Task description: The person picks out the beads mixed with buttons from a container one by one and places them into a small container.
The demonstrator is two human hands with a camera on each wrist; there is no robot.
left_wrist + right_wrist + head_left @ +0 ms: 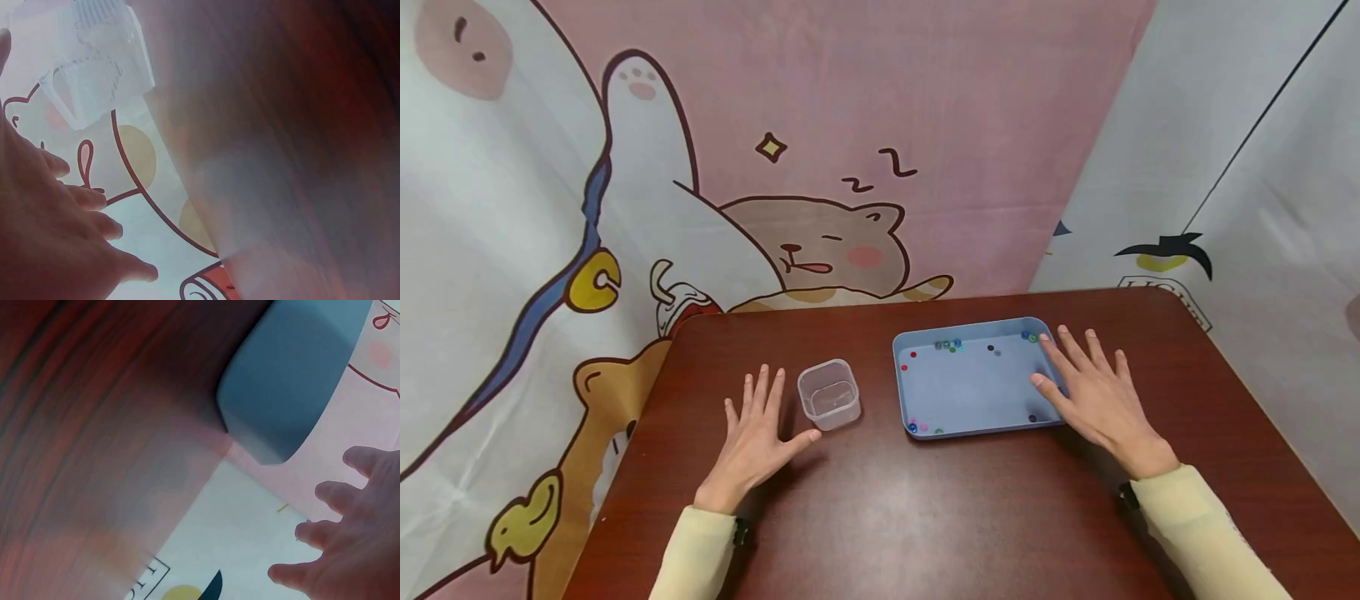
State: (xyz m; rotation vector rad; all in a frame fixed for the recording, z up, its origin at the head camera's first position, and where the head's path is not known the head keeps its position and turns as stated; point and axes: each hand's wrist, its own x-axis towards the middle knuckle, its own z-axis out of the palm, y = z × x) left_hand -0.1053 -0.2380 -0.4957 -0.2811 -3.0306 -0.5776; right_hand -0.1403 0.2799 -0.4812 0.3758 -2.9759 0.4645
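Note:
In the head view my left hand (752,448) has its fingers spread and holds nothing. Just right of it stands a small clear plastic container (829,395) with no lid; the thumb tip comes close to its lower edge. My right hand (1101,400), fingers also spread and holding nothing, overlaps the right end of a shallow blue tray (973,392). Several small coloured beads lie along the tray's sides and corners, among them a red bead (913,355), a blue bead (913,427) and a dark bead (1032,418). The left wrist view shows the container (103,62) beyond the fingers.
Both things stand on a dark reddish-brown wooden table (880,517), the tray right of the container. Behind the table's far edge hangs a cartoon-printed cloth (1000,125), which continues along the left and right sides.

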